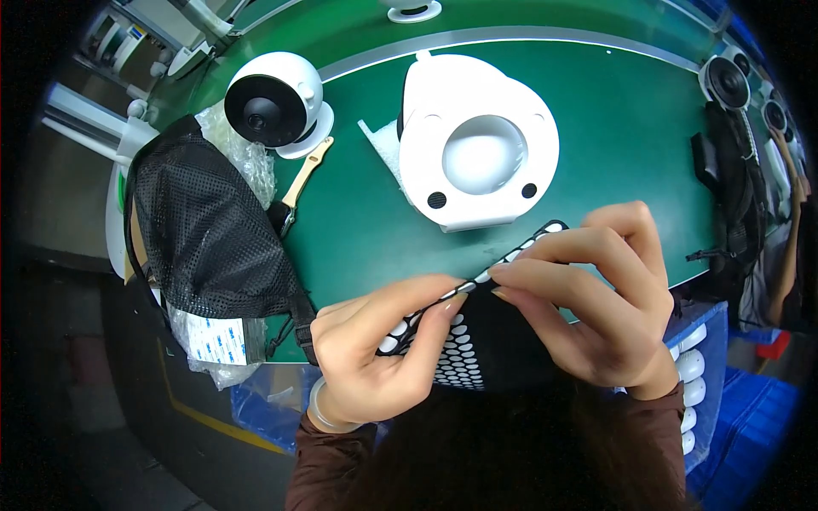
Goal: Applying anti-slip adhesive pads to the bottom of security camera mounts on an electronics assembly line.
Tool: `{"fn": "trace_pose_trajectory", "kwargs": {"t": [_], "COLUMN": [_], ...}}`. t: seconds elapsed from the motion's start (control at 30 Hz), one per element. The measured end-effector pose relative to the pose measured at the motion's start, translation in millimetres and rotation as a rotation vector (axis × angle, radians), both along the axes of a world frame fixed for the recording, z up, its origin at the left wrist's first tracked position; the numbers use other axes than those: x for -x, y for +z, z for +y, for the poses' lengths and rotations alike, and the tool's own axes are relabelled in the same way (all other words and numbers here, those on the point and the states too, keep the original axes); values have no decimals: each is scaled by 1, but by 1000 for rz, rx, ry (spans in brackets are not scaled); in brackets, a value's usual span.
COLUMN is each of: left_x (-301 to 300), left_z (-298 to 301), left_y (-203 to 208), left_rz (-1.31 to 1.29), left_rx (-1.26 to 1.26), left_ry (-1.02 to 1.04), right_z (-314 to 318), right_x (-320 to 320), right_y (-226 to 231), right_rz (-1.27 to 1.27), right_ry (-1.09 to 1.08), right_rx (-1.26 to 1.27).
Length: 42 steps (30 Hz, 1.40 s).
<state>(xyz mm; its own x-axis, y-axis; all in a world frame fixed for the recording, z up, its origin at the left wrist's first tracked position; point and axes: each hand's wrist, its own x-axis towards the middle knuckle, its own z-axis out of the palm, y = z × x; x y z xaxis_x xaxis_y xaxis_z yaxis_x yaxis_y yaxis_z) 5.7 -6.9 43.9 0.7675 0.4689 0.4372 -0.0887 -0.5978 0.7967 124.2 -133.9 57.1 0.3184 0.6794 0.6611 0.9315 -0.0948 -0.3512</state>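
Between my hands is a black sheet (460,353) with rows of white ovals, its upper edge bent toward me. My left hand (383,345) pinches that edge between thumb and forefinger. Close to those fingertips, my right hand (596,289) is closed in a pinch at the same edge; whether a small piece is between its fingertips cannot be made out. Just beyond the sheet lies a white plastic housing (481,98) with a round recess. Two black oval pads (437,200) sit on its near side.
A white camera with a black front (273,102) stands at the far left beside a wooden-handled brush (307,175). A black mesh bag (209,221) and clear bubble wrap (256,166) lie left. White round parts (692,366) fill a blue-lined bin lower right. Another person's arm (786,264) shows far right.
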Motion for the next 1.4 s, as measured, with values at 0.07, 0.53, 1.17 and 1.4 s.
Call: {"fn": "trace_pose_trajectory", "kwargs": {"t": [0.07,0.53,1.17,1.4], "left_x": [-2,-9,-14,-14], "left_z": [-1,1,-1,-3], "left_y": [1,7,-1,-1], "left_rz": [-1,-25,-1,37], "left_rx": [-16,-142,-222,-221], "left_ry": [-10,-19,-103,-56], "right_z": [1,-1,-13,-10], "right_x": [-2,-13,-9,-17], "right_y": [-1,3,-3,-5], "right_rz": [9,54,-88,-95], "right_ry": [17,40,-30,57], "right_rx": [-11,-23,40,70]}}
